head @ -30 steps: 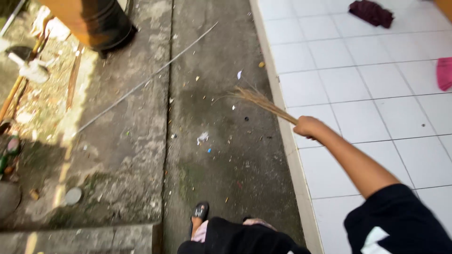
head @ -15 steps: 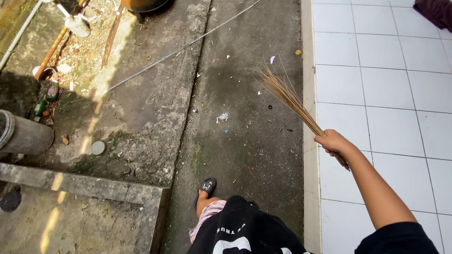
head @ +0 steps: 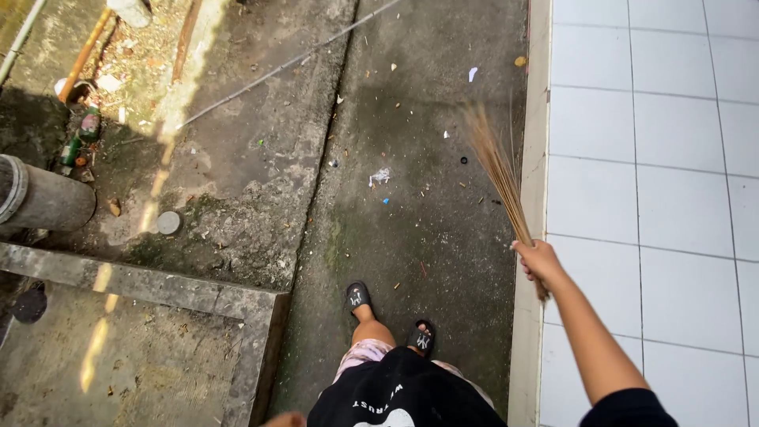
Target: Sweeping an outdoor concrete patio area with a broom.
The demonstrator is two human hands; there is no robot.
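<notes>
1. One stick broom [head: 496, 170] is showing, at about two o'clock.
2. One hand [head: 540, 261] is gripping it.
3. Two black sandals [head: 356, 296] are standing at six o'clock.
4. One grey pipe [head: 43, 202] is lying at nine o'clock.
5. Two green bottles [head: 88, 124] are lying at ten o'clock.
6. One round grey lid [head: 168, 223] is sitting nearby.

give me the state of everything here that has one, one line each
right hand: closed around the broom's bound end
bundle of thin brown stick bristles, a hand broom: held, tips fanned out over the concrete
black slide sandals: worn, flat on the ground
grey concrete pipe: lying on its side
green bottle: lying among litter
left hand: out of view
</notes>
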